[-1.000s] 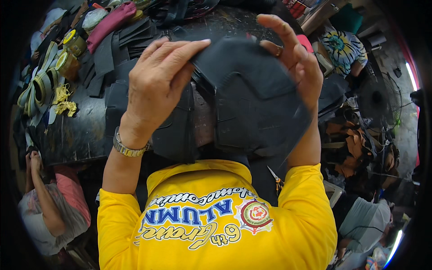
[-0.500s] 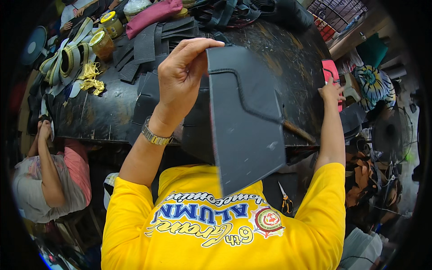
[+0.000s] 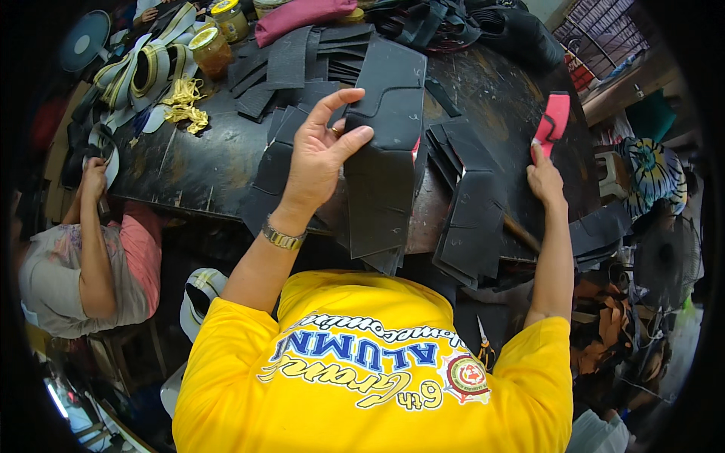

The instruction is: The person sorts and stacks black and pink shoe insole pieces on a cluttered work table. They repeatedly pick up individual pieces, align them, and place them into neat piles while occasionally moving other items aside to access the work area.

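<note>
My left hand (image 3: pixel 321 155), with a metal watch on its wrist, is over the table's near side, thumb and index finger apart and nothing gripped. Just beyond its fingertips lies a black panel (image 3: pixel 389 94) with a curved raised line, on a stack of black pieces (image 3: pixel 377 192) that hangs over the table edge. Off to the right, my right hand (image 3: pixel 545 180) is closed on the lower end of a pink-red strip (image 3: pixel 555 113) with a wavy black line on it. A second stack of black panels (image 3: pixel 472 208) sits between my hands.
Dark ribbed pieces (image 3: pixel 287 60), yellow tassels (image 3: pixel 185 106), a jar (image 3: pixel 210 53) and a magenta bundle (image 3: pixel 302 19) cover the table's far left. A co-worker (image 3: pixel 91 264) sits at left. Scissors (image 3: pixel 485 347) lie near my right side; a fan (image 3: pixel 661 249) stands right.
My left hand has let go of the black panel, which now lies on the stack. My right hand has taken hold of the pink-red strip and lifted it, its far end pointing up.
</note>
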The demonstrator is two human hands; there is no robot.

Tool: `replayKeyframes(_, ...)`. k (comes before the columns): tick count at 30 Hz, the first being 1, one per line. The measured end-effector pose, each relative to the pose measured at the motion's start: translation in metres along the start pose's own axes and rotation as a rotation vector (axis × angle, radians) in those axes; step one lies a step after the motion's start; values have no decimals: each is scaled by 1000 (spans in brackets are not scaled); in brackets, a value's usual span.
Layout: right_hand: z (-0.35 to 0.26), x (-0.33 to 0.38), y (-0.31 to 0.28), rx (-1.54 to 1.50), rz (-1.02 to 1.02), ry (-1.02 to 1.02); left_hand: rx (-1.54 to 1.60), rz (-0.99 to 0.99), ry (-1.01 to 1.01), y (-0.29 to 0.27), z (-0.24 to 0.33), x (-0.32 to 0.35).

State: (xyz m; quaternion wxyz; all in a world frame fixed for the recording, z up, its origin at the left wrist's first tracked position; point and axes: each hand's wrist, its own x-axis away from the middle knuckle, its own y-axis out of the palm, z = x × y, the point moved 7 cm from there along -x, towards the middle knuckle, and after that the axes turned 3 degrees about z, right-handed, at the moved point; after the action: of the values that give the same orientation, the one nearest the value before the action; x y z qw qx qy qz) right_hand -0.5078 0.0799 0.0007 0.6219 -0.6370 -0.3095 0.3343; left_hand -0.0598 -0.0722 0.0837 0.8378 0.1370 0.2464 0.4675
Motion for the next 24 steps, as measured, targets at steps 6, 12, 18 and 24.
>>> replayKeyframes(6,-38,38,-20,-84,67,-12,127,14,-68,4,-11,-1)
replayKeyframes(12,-38,45,-25,-95,172,-13,243,65,-212,5,-6,1)
replayKeyframes(18,-36,48,-16,-79,290,-90,136,-83,0,28,65,-7)
replayKeyframes(24,-33,52,-10,-51,406,-106,-798,-816,694,124,98,-3)
